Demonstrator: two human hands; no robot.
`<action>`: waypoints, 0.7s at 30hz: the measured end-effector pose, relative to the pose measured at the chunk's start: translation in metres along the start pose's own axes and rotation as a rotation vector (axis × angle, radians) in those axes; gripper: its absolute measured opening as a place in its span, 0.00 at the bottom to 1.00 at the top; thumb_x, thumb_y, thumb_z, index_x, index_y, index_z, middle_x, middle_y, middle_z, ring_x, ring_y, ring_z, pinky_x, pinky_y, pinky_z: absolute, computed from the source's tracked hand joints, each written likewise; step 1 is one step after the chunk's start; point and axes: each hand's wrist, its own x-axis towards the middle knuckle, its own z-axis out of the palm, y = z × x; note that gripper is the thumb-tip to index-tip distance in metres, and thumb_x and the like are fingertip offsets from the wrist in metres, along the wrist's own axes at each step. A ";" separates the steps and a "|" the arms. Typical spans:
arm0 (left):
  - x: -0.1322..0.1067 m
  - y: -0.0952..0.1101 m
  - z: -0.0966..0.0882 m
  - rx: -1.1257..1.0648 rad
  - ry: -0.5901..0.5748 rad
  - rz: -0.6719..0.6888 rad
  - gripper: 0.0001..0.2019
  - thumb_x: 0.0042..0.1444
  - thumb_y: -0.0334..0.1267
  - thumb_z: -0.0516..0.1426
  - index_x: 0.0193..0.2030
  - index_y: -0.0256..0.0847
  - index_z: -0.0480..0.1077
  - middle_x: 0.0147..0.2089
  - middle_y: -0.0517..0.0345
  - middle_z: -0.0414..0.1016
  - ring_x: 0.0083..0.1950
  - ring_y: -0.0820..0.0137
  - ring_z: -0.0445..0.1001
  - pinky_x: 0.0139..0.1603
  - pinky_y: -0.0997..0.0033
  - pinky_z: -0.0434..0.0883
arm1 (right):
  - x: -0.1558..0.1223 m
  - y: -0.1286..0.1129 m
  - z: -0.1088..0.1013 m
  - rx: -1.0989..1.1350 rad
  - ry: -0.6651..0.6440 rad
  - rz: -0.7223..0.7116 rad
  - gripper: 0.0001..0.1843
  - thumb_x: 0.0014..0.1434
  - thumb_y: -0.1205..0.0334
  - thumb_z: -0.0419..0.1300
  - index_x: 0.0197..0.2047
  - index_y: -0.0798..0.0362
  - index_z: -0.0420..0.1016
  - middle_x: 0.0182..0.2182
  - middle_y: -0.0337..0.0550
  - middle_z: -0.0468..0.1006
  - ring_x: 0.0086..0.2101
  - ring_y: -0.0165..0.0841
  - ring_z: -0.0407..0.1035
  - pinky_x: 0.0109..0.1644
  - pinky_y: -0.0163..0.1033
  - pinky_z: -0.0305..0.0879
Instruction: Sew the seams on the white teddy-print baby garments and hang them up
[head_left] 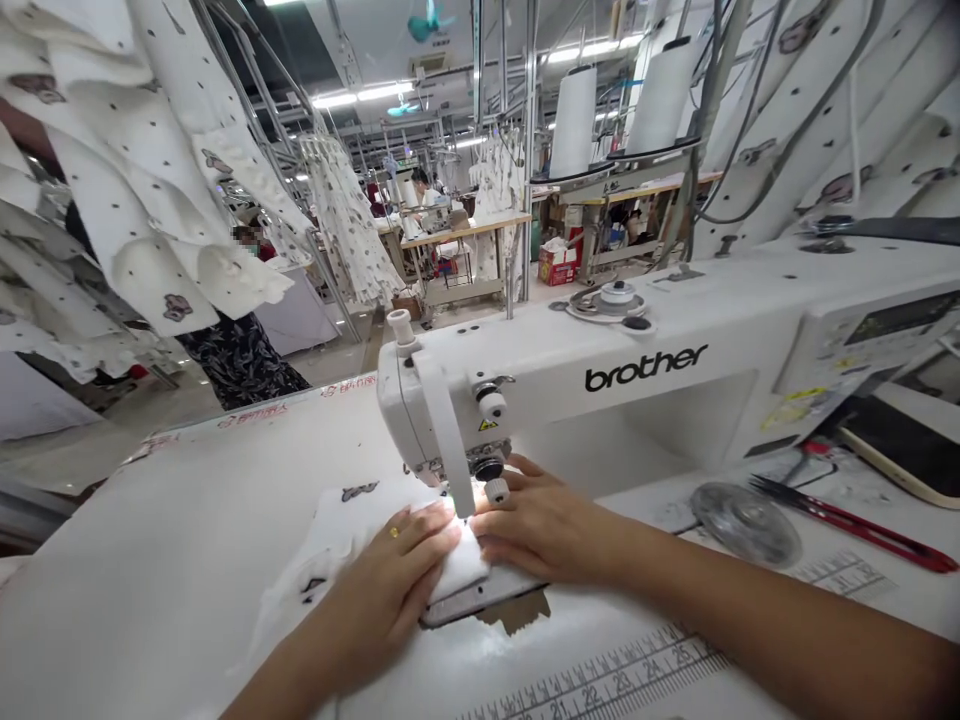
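White fabric with small printed bears [330, 515] lies under the needle area of a white sewing machine [555, 390]. My left hand [409, 560], with a ring on one finger, rests flat on the fabric just left of the presser foot. On the other side, my right hand [544, 520] reaches in beside the needle, its fingers stretched over the cloth's right edge. A white strip [448, 430] hangs down the front of the machine head to the sewing point. The presser foot and needle are mostly hidden by the strip and my fingers.
Red thread snips [855, 525], a clear round disc [746, 522] and a phone [904, 450] lie on the right. A printed ruler [615, 680] runs along the table's front. Thread cones [574, 125] stand behind; printed fabric [142, 150] hangs at left near a person.
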 end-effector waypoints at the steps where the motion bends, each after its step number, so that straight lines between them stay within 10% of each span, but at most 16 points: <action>1: 0.000 0.000 0.001 0.001 -0.003 -0.002 0.25 0.68 0.31 0.46 0.70 0.50 0.54 0.69 0.55 0.62 0.68 0.64 0.63 0.68 0.56 0.64 | 0.000 0.000 0.000 -0.002 -0.008 0.007 0.10 0.69 0.55 0.54 0.43 0.49 0.75 0.39 0.35 0.80 0.43 0.34 0.66 0.62 0.41 0.42; 15: 0.001 -0.007 0.008 0.078 0.035 -0.012 0.25 0.67 0.31 0.47 0.69 0.48 0.56 0.68 0.53 0.64 0.67 0.62 0.64 0.66 0.54 0.66 | 0.000 0.003 -0.001 -0.074 -0.053 0.094 0.12 0.69 0.53 0.54 0.49 0.49 0.74 0.38 0.40 0.79 0.47 0.35 0.65 0.66 0.48 0.41; 21: -0.001 -0.009 0.011 0.106 0.097 0.169 0.27 0.62 0.22 0.45 0.65 0.49 0.63 0.63 0.58 0.71 0.64 0.65 0.68 0.67 0.56 0.65 | -0.003 -0.002 -0.010 -0.050 -0.071 -0.112 0.11 0.67 0.56 0.56 0.49 0.49 0.75 0.40 0.39 0.77 0.43 0.33 0.64 0.62 0.43 0.47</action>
